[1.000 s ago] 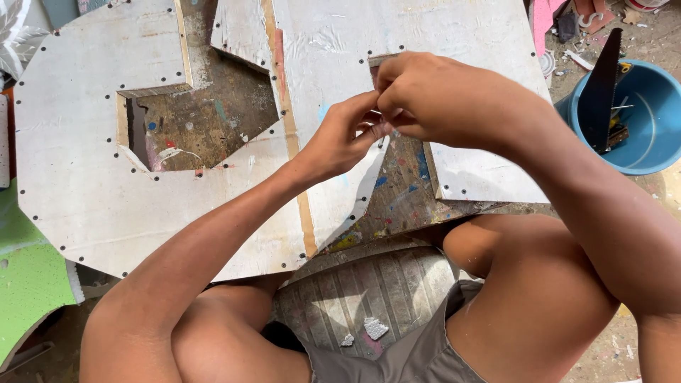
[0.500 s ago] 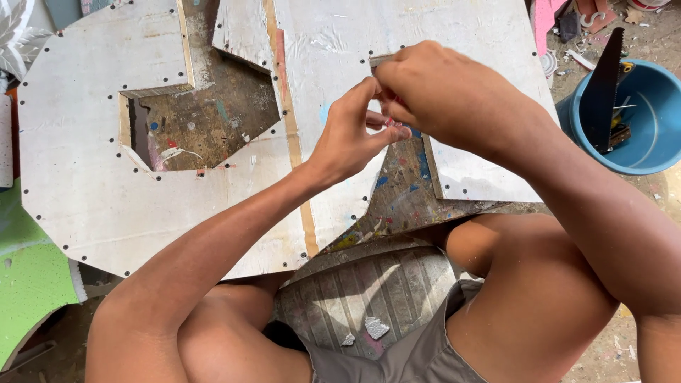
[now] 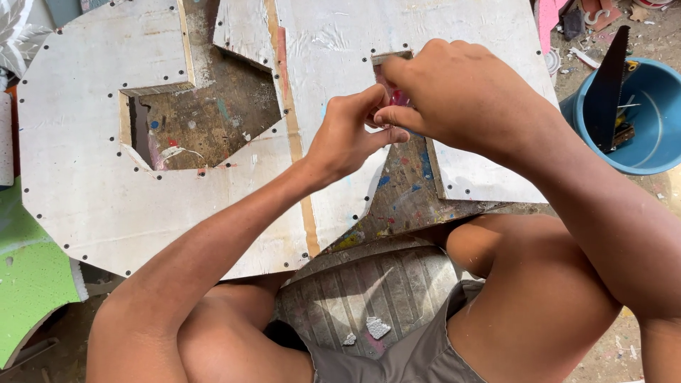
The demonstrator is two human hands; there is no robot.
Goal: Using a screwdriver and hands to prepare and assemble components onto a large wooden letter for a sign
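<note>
My left hand (image 3: 351, 138) and right hand (image 3: 454, 99) meet fingertip to fingertip, pinched on a small reddish piece (image 3: 394, 94) at the notch of the white cut-out board (image 3: 340, 42). Grip detail is hidden. A blue bucket (image 3: 649, 120) stands right of the board.

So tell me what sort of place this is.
Probably a rough sign-making or craft workshop: big white cut-out boards studded with dark dots, a paint-splattered work surface, and a blue bucket holding a saw.

Open board (image 3: 92, 177) left; bucket (image 3: 649, 131) blocks right.
</note>
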